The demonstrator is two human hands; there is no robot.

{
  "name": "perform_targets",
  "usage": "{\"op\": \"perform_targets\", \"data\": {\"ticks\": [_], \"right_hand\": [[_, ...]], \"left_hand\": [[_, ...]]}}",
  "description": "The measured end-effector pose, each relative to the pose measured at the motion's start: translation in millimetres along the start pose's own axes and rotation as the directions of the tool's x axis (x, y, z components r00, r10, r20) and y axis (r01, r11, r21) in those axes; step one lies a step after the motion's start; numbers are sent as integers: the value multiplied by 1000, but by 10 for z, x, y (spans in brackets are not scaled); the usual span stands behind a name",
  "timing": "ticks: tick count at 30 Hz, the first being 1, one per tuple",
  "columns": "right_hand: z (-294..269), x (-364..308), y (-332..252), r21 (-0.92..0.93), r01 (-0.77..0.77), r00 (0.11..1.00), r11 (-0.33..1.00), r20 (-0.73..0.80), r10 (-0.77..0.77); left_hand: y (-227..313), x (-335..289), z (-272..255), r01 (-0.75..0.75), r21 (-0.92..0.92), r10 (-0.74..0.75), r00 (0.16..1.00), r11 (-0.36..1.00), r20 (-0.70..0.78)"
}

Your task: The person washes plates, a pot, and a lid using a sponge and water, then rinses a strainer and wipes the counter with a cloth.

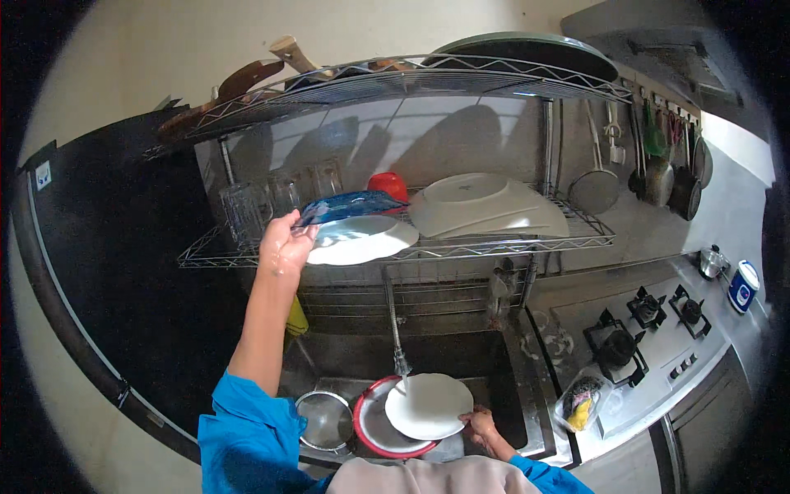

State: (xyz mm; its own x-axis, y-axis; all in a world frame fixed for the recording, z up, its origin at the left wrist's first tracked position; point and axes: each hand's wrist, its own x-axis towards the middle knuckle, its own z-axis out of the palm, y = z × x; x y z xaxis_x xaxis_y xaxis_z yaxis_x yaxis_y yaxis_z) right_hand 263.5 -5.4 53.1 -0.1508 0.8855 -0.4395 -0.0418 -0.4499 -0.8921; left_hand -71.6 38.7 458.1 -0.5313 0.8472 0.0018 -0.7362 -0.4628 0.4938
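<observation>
My left hand (285,244) reaches up to the wire shelf and is closed on the edge of a blue dish (352,207). The dish is tilted just above a white scalloped plate (370,244) on the shelf; I cannot tell whether they touch. Low over the sink, my right hand (480,425) grips the rim of a white plate (429,407). That plate is under the faucet (401,362), where a thin stream appears to fall. It partly covers a red-rimmed basin (360,416) in the sink.
Glass mugs (243,214), a red bowl (387,186) and a large pale platter (490,210) share the shelf. A metal strainer (324,421) lies left of the basin. To the right are a gas stove (617,350) and a clear container (581,403). Utensils (660,177) hang on the wall.
</observation>
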Motion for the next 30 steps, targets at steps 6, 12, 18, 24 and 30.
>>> {"op": "perform_targets", "data": {"ticks": [6, 12, 18, 24, 30], "right_hand": [[82, 33, 19, -23, 109, 992, 994, -60, -111], [78, 329, 140, -209, 179, 984, 962, 31, -176], [408, 452, 103, 130, 215, 973, 968, 51, -223], [200, 944, 397, -19, 363, 930, 932, 75, -360], [99, 530, -134, -221, 338, 939, 915, 11, -345]], "left_hand": [[20, 166, -40, 34, 175, -45, 997, 984, 61], [81, 332, -161, -318, 531, 182, 939, 785, 293], [250, 393, -478, -205, 484, 120, 972, 851, 201], [235, -29, -411, -337, 509, 251, 940, 792, 232], [-211, -622, -719, -726, 379, 609, 688, 574, 396]]}}
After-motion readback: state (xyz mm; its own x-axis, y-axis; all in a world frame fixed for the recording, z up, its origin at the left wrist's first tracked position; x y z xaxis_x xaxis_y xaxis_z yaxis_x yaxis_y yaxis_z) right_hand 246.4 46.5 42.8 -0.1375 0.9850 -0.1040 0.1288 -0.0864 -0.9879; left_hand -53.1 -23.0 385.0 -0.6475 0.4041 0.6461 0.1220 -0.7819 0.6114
